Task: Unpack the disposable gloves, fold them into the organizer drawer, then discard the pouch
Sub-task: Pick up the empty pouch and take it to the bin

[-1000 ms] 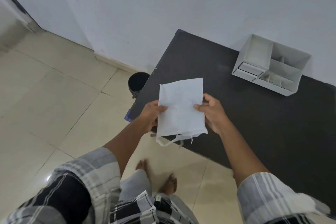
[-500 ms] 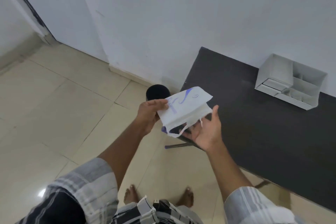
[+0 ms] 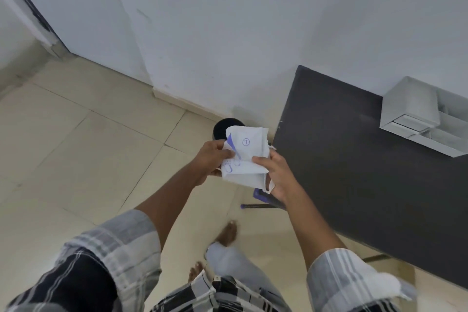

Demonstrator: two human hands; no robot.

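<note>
Over the black bin we hold the white pouch.
Our left hand pinches its left edge and our right hand grips its right edge, just beside the dark table.

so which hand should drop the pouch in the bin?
Left, probably. The left hand grips the pouch on the side nearest the black bin, which sits just beyond it. The right hand is nearer the table.

A circled blue "L" shows on the white pouch. Other blue marks below it are too blurred to read.
</note>
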